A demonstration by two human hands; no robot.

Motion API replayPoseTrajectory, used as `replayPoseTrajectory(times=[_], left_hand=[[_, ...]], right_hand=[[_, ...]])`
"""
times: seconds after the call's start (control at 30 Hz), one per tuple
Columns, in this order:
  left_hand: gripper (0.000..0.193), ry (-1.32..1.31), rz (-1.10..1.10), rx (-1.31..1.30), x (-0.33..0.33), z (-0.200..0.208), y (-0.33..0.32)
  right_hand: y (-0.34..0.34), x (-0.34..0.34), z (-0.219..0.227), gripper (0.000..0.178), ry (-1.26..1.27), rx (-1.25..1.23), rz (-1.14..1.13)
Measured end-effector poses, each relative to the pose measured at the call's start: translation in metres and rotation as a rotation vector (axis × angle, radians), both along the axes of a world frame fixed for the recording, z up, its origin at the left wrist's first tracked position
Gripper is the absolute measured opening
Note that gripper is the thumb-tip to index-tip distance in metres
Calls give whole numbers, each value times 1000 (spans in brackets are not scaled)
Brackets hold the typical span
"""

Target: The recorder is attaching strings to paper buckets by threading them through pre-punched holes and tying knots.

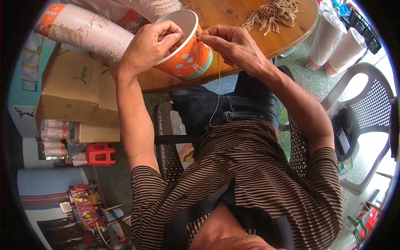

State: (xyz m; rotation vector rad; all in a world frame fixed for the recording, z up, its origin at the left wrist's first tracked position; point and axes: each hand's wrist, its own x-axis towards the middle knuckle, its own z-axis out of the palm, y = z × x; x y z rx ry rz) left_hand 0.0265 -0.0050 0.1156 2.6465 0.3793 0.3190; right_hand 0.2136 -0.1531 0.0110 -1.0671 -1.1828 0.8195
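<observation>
An orange paper bucket (193,60) with a white rim, a green base band and printed balloons lies tilted at the table's near edge. My left hand (151,46) reaches over its mouth, thumb and forefinger pinched together inside the rim; what they hold, if anything, is hidden. At the bucket's outer wall, just below the rim, my right hand (235,46) pinches a thin beige string (219,79). The string hangs from there in a loose curve down to my lap.
Long stacks of nested paper buckets (93,31) lie at the table's left. A bundle of cut strings (273,16) rests on the wooden table (291,39). Cardboard boxes (71,79) and a red stool (100,154) stand left; wrapped stacks (327,39) and a plastic chair (371,100) right.
</observation>
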Motion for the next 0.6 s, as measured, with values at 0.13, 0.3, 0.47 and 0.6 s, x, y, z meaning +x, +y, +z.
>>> replayPoseTrajectory(times=[0.13,0.3,0.47,0.6], left_hand=[[16,-39,98,-157,-14,10,1],[16,-159,85,-224,-23,22,-7],[19,-153,-43,-295,-20,29,-25],[26,-247,16,-338,-17,27,-23]], right_hand=[[-5,-2,5,38,-21,34,-43],[-4,-1,21,46,-224,192,-162],[17,-10,30,27,-330,259,-144],[26,-11,26,26,-299,256,-130]])
